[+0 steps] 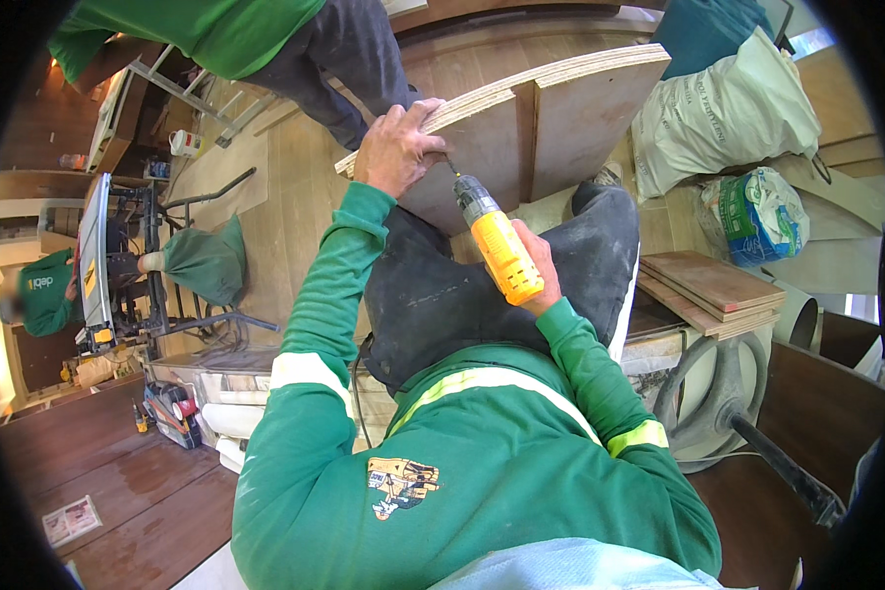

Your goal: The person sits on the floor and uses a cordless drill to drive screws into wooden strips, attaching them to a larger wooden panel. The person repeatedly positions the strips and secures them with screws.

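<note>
A yellow power drill (pixel 504 254) is in my right hand (pixel 541 270), its dark chuck pointing up and left at the plywood panel (pixel 600 113). The panel stands on edge before my knees, with its pale layered rim uppermost and a brown upright strip (pixel 524 143) across its near face. My left hand (pixel 398 147) grips the panel's left end, fingers over the top edge and thumb close to the drill's tip. Whether the bit touches the wood is hard to make out.
A co-worker's dark trousers (pixel 349 64) are just beyond the panel. White sacks (pixel 728 118) stand far right, and cut boards (pixel 708 285) lie stacked at my right. A table saw (pixel 98 261) on a stand and a green bag (pixel 206 261) are at left.
</note>
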Available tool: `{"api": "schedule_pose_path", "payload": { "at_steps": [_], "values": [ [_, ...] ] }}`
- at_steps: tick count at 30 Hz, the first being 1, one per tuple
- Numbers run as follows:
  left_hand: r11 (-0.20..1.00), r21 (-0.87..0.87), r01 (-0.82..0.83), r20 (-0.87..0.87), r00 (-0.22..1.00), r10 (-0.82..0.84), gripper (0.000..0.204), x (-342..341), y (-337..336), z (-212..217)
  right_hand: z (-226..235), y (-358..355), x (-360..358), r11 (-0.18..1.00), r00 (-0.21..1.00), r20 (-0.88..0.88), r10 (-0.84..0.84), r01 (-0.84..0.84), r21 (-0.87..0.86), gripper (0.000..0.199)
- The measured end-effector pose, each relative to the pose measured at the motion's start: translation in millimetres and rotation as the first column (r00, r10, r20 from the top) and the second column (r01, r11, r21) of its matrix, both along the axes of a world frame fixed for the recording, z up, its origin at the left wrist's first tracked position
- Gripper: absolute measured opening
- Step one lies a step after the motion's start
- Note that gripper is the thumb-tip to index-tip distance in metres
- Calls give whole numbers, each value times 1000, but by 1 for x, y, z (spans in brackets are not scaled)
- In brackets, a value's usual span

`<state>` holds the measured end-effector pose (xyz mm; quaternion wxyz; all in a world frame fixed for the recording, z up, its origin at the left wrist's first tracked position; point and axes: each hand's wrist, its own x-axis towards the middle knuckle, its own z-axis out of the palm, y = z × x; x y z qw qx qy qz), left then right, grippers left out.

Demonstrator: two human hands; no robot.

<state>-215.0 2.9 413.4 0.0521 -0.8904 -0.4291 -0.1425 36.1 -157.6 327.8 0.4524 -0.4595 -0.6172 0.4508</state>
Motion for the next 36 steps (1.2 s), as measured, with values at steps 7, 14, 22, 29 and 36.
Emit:
{"api": "schedule_pose_path", "payload": {
  "at_steps": [7, 14, 22, 29, 36],
  "values": [
    [1000, 9, 10, -71, 997, -9, 29, 4, -1, 4, -8, 1, -4, 999, 1000, 0, -22, 22, 38, 38],
    [1000, -3, 9, -35, 999, -9, 25, 1, 1, 3, -2, 0, -12, 999, 999, -9, -34, 34, 30, 32],
    [1000, 6, -7, -62, 998, 7, 27, 3, 0, 2, -8, -1, -15, 999, 997, 53, -50, 49, 17, 33],
    [1000, 10, 6, -59, 998, -5, 27, 2, 0, 0, -7, 0, -17, 998, 998, 29, -55, 55, 2, 32],
    [1000, -5, 0, -46, 999, 0, 27, 1, -2, 2, -5, 1, -12, 1000, 1000, 18, -12, 12, -7, 30]
  ]
}}
